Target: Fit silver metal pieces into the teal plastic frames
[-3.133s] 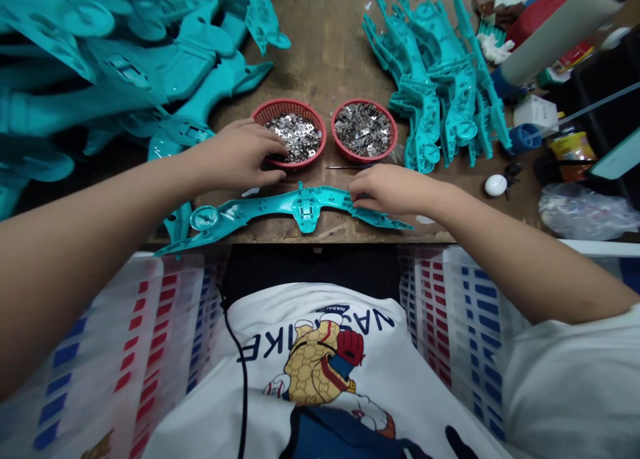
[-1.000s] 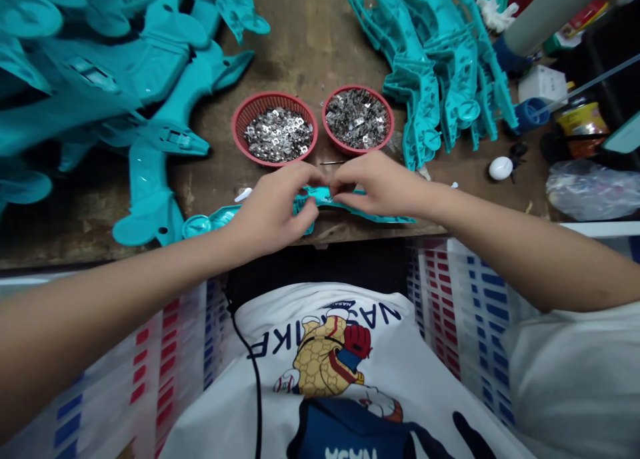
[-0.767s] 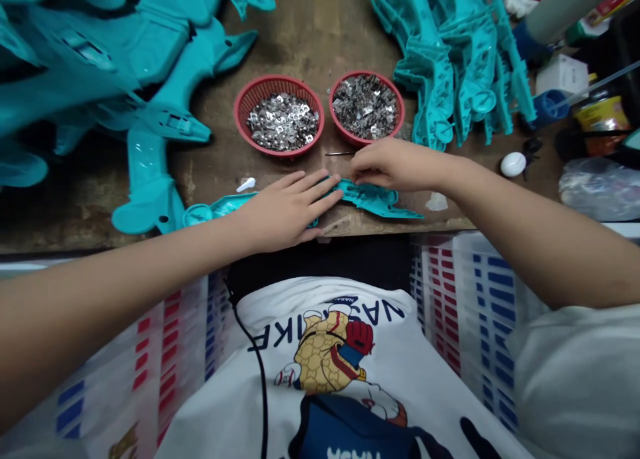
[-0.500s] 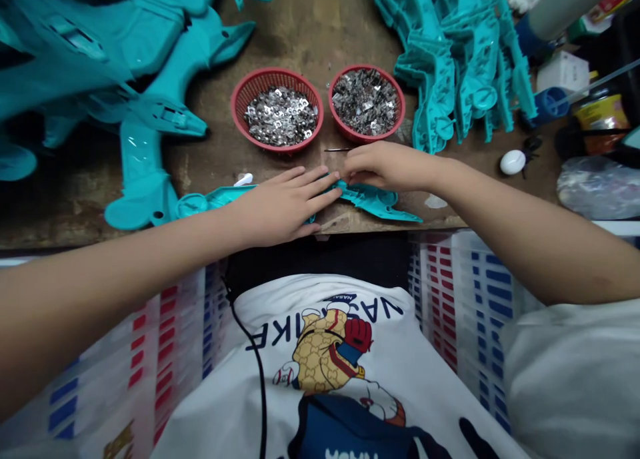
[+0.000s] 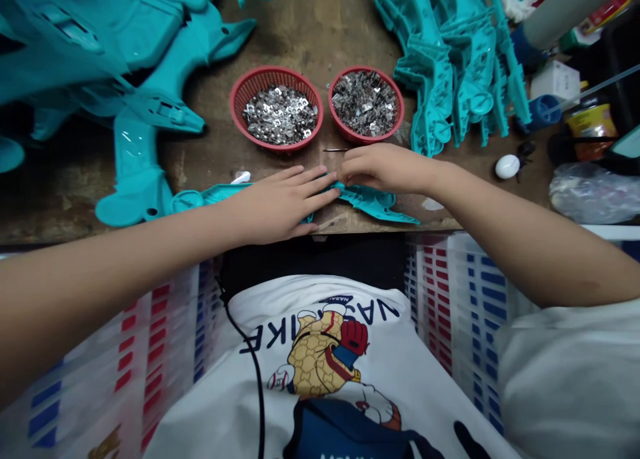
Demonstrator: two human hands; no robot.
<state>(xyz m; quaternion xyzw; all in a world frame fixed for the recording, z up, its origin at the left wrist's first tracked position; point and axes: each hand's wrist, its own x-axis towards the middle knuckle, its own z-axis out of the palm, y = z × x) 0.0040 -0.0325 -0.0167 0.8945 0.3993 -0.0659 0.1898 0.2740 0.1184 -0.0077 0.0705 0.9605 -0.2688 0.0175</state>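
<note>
A long teal plastic part (image 5: 367, 200) lies along the table's near edge, its hollow ribbed side facing up. My left hand (image 5: 283, 202) rests flat across its middle with the fingers stretched out and covers much of it. Just right of those fingertips, my right hand (image 5: 375, 166) is bent down over the part, fingers curled and pressed together. Whatever they pinch is hidden under the hand. A thin dark metal rod (image 5: 334, 150) shows beyond the right knuckles; whether the hand holds it I cannot tell.
Two red baskets, a left one (image 5: 235, 106) and a right one (image 5: 401, 106), hold small metal clips. Teal mouldings (image 5: 145, 72) are heaped at left, and ribbed teal parts (image 5: 430, 79) lie at right. Plastic crates (image 5: 460, 299) flank my lap. A white oval object (image 5: 507, 166) sits at right.
The view has shifted slightly. Both hands keep nearly the same pose on the teal part, and nothing has visibly been picked up or let go.
</note>
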